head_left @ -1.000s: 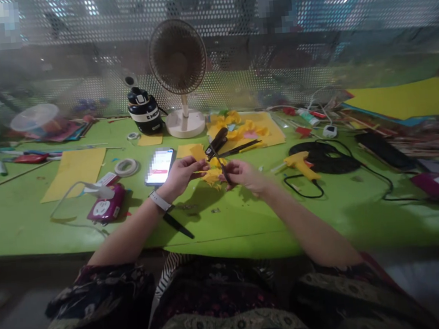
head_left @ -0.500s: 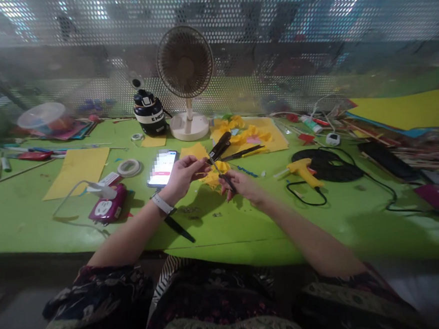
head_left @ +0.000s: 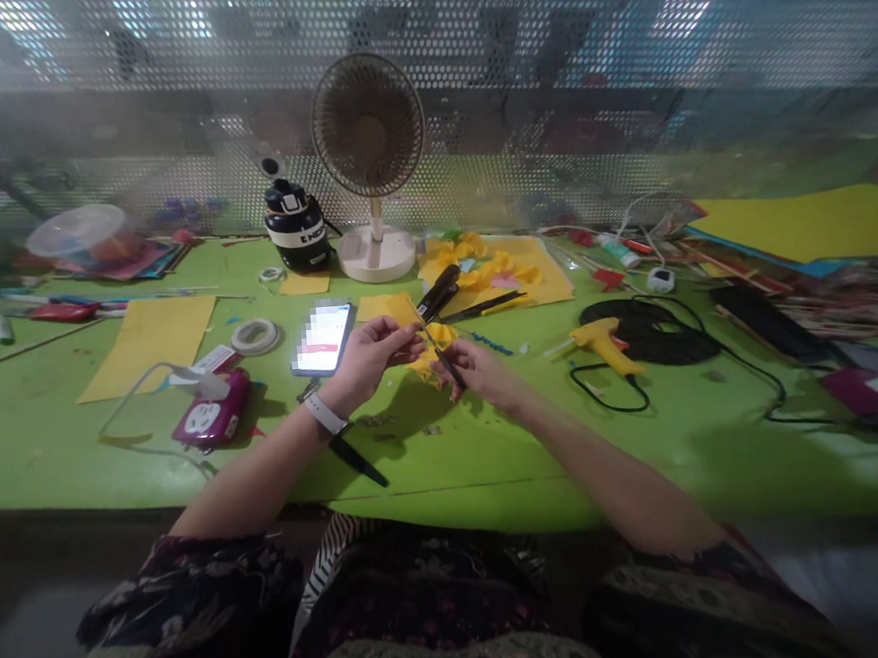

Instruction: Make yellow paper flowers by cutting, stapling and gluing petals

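Observation:
My left hand [head_left: 373, 356] is closed in a pinch over the middle of the table, and the small thing between its fingertips is too hidden to name. Close beside it, my right hand [head_left: 481, 371] grips dark-handled scissors [head_left: 449, 364], their thin blades pointing up and left toward the left fingertips. Below and behind the blades lie crumpled yellow paper pieces [head_left: 442, 337]. A black stapler-like tool [head_left: 439, 293] rests just beyond the hands. A phone [head_left: 323, 339] with a lit screen lies left of my left hand.
A white fan [head_left: 378, 258] and a dark bottle [head_left: 297, 234] stand at the back. Yellow paper flowers [head_left: 506, 264] lie on a sheet. At right are a yellow glue gun [head_left: 607, 345] and a black cable coil [head_left: 657, 332]. Tape [head_left: 255, 336] and a purple power strip [head_left: 211, 415] sit left.
The scissors' blades have shifted slightly beside the left fingertips, and both hands have turned a little. The whole view has drifted slightly left.

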The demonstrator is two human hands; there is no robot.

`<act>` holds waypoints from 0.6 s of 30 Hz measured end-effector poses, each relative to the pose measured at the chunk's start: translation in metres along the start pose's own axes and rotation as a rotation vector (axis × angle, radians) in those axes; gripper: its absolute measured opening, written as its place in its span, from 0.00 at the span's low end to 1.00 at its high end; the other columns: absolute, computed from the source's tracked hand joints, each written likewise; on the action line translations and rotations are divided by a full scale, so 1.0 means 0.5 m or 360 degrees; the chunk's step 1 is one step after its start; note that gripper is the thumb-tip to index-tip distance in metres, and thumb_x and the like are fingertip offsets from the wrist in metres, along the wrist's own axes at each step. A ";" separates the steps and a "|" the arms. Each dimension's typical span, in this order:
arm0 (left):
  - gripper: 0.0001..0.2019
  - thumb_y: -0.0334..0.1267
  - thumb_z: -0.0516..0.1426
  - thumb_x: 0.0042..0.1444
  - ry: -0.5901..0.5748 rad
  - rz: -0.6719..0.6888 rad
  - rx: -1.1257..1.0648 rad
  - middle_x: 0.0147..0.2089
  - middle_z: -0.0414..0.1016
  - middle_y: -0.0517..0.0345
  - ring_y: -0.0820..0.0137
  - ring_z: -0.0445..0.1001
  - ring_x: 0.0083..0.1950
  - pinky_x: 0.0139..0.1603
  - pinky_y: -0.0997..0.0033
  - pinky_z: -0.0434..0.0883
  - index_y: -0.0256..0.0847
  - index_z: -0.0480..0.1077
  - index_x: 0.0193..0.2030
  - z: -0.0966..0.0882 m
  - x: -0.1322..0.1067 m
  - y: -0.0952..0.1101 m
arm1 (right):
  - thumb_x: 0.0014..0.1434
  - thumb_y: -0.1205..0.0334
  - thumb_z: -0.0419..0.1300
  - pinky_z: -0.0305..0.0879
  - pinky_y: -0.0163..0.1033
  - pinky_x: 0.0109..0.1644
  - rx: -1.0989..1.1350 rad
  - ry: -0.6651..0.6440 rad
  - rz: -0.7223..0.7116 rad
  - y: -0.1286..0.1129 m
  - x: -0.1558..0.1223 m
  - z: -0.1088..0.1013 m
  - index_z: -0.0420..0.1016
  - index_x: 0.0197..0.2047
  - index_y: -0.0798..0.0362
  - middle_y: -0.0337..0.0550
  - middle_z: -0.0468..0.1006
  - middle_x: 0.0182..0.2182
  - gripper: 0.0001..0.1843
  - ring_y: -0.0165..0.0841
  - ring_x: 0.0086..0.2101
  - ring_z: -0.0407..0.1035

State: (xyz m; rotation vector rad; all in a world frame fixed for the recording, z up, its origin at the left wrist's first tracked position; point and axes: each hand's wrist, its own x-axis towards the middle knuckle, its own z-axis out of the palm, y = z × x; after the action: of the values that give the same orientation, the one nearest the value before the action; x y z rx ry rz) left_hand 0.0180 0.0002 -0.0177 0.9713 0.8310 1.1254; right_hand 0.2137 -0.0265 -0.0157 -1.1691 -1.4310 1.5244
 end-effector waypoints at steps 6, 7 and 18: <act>0.16 0.38 0.70 0.50 0.0043 -0.0040 -0.0015 0.31 0.81 0.56 0.73 0.81 0.31 0.38 0.72 0.78 0.36 0.67 0.33 0.008 -0.001 0.007 | 0.42 0.50 0.77 0.69 0.29 0.21 0.0022 0.0011 -0.0026 0.008 0.004 -0.002 0.71 0.34 0.53 0.34 0.74 0.26 0.24 0.24 0.23 0.67; 0.16 0.37 0.70 0.50 0.0045 -0.0043 -0.0018 0.31 0.81 0.56 0.73 0.81 0.31 0.37 0.72 0.78 0.36 0.67 0.33 0.010 -0.002 0.008 | 0.41 0.50 0.77 0.69 0.29 0.21 0.0024 0.0020 -0.0029 0.009 0.004 -0.002 0.71 0.33 0.53 0.34 0.74 0.26 0.24 0.24 0.23 0.67; 0.15 0.35 0.70 0.51 -0.0024 -0.0049 -0.0089 0.32 0.81 0.55 0.73 0.81 0.32 0.39 0.72 0.78 0.37 0.66 0.33 -0.001 0.001 0.006 | 0.43 0.48 0.75 0.61 0.30 0.18 -0.0052 0.0048 -0.0026 -0.002 -0.003 0.002 0.68 0.33 0.52 0.33 0.73 0.23 0.25 0.25 0.21 0.64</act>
State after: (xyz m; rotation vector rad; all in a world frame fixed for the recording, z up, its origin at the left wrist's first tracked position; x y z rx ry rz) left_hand 0.0167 0.0011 -0.0154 0.9167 0.7960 1.1082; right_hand 0.2131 -0.0282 -0.0147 -1.1923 -1.4467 1.4715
